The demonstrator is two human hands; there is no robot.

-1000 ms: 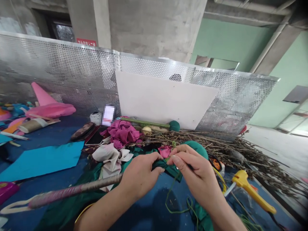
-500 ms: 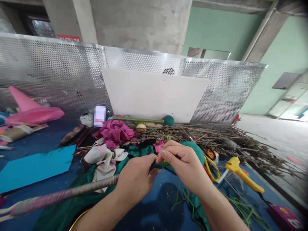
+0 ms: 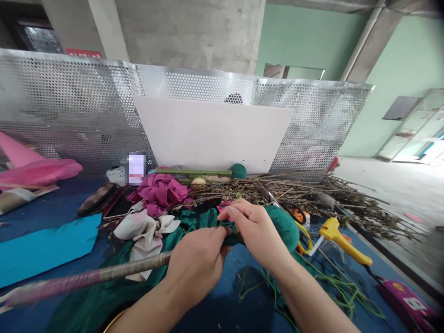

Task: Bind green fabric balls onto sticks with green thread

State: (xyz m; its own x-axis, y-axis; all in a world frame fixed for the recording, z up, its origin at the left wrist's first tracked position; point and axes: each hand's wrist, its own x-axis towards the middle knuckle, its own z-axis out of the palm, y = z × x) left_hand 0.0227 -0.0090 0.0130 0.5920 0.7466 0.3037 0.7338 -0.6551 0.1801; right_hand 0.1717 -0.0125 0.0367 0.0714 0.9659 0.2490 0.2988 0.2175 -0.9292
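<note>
Both hands slid a little left since before. Left hand [image 3: 196, 263] holds the long stick [image 3: 90, 278] tight; right hand [image 3: 256, 229] pinches green cloth [image 3: 199, 221].

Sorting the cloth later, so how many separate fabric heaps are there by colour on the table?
Magenta cloth: 1
Cream cloth: 1
Green cloth, pinched by left hand and right hand: 1
Total: 3

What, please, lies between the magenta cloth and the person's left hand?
In the head view, a crumpled cream cloth on green fabric lies between the magenta cloth and the left hand.
</note>
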